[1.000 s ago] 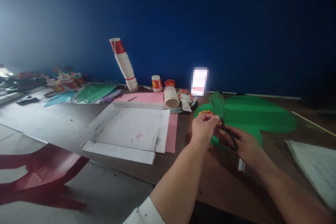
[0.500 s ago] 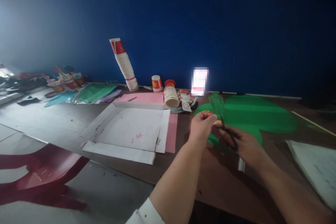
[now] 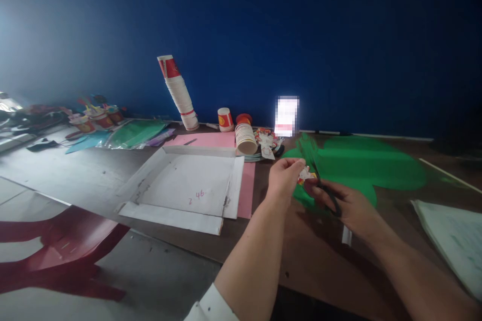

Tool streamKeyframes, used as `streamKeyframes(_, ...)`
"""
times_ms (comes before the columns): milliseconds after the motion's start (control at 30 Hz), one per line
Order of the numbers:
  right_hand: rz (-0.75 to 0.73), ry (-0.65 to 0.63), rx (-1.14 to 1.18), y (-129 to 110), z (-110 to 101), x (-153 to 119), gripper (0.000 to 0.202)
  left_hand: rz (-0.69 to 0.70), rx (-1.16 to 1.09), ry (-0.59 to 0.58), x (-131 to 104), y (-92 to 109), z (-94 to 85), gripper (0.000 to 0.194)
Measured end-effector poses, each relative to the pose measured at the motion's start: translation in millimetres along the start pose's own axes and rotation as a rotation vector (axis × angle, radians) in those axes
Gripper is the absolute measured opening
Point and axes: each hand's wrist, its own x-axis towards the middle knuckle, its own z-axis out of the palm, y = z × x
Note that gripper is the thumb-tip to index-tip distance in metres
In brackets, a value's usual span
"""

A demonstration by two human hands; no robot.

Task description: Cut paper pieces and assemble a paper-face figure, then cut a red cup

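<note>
My left hand (image 3: 285, 178) pinches a small white, red and yellow paper cutout (image 3: 305, 175) between thumb and fingers. Black scissors (image 3: 331, 202) are gripped in my right hand (image 3: 348, 205), with their blades pointing up beside the right edge of the cutout. How far apart the blades stand is blurred. Both hands are over the brown table, in front of a green sheet (image 3: 350, 160). More white and red cutouts (image 3: 266, 141) lie in a pile behind my left hand.
A white shallow box (image 3: 188, 185) rests on pink paper (image 3: 247, 195) at the left. Behind it stand a leaning cup stack (image 3: 178, 93), a single cup (image 3: 225, 119) and a lying cup stack (image 3: 246, 139). A lit phone (image 3: 286, 116) leans on the wall. A red chair (image 3: 71, 241) is lower left.
My left hand has shifted slightly left and turned, so more of the cutout shows. My right hand with the scissors has hardly moved.
</note>
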Motion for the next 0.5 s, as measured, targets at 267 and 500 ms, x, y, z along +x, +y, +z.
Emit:
streamKeyframes(267,0.017,-0.047,0.025,-1.5,0.5,-1.0,0.052,0.025,0.031,0.013,0.7,0.1,-1.7,0.015)
streamKeyframes(500,0.018,-0.057,0.015,1.4,-0.8,-1.8,0.053,0.035,0.035,0.001,-0.5,1.1,-1.4,0.012)
